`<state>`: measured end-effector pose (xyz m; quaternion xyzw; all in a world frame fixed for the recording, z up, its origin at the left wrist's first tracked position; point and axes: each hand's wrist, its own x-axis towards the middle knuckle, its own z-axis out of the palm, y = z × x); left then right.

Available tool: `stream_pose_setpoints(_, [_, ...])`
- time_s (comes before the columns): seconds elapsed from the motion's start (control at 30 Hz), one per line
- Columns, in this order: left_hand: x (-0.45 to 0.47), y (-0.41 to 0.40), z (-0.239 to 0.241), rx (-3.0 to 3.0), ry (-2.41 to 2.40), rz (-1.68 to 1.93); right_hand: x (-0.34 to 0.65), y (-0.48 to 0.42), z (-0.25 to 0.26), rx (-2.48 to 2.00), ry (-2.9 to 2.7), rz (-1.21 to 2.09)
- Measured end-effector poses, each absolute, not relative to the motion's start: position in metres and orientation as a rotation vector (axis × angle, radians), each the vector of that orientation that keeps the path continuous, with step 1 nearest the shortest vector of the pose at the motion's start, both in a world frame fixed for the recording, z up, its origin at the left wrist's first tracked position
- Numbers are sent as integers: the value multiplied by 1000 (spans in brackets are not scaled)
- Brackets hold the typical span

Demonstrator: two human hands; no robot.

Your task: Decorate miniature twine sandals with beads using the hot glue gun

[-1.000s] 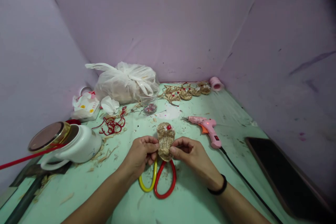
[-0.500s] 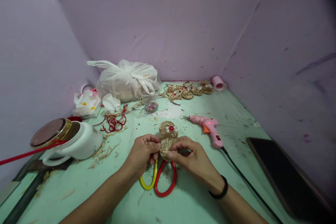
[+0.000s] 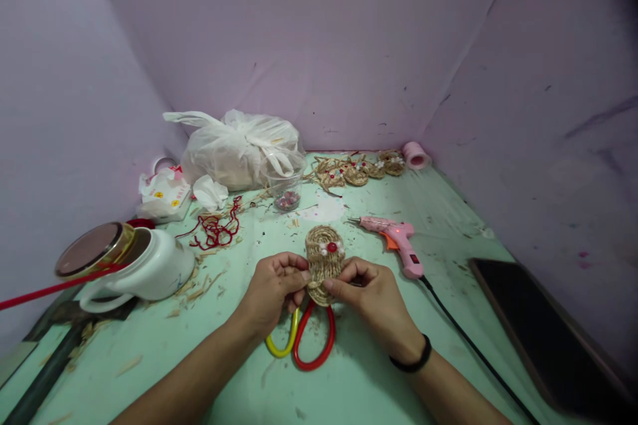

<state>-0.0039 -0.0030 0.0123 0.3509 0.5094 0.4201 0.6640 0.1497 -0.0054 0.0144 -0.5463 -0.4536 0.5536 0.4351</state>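
Observation:
Between my hands is a small slipper-shaped piece of coiled straw rope (image 3: 323, 272), with a red bead and white beads across its band. My left hand (image 3: 274, 289) pinches its left edge between thumb and fingers. On the opposite edge, my right hand (image 3: 371, 295) grips it with the thumb at the lower front. Beneath the piece lie scissors with one yellow and one red handle (image 3: 314, 358); their blades are hidden. A pink glue gun (image 3: 393, 239) with an orange trigger lies to the right of my right hand, its small light glowing.
A white mug (image 3: 167, 265) lies tipped on the left beside a hammer (image 3: 54, 358). Red yarn (image 3: 216, 229), a clear cup of beads (image 3: 287, 196), a plastic bag (image 3: 244, 153) and beaded straw pieces (image 3: 356, 176) stand farther back. A dark phone (image 3: 538, 332) lies right, past the glue gun's cord.
The straw slipper has turned a little to face me more and shifted slightly right, showing more of its coiled top. Both hands have kept their hold on its edges.

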Motion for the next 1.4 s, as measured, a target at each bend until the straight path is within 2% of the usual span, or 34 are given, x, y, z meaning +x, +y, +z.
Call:
stream_pose_setpoints(0.37, [-8, -3, 12, 856, 1050, 966, 152, -3, 16, -1365, -1106, 1409])
stream_pose_setpoints(0.5, [-8, -2, 12, 834, 1152, 932, 154, -4, 15, -1262, -1146, 1469])
stream_pose_setpoints(0.73, [-8, 1, 15, 719, 1051, 926, 155, -6, 11, -1122, -1089, 1421])
stream_pose_setpoints(0.97, [-13, 5, 13, 558, 1001, 863, 156, -1, 9, -1104, -728, 1652])
stream_pose_setpoints(1.2, [-11, 2, 20, 394, 872, 601, 156, -1, 17, -698, -776, 1985])
stream_pose_setpoints(1.4, [-8, 0, 22, 626, 1035, 628, 157, -1, 12, -684, -717, 1912])
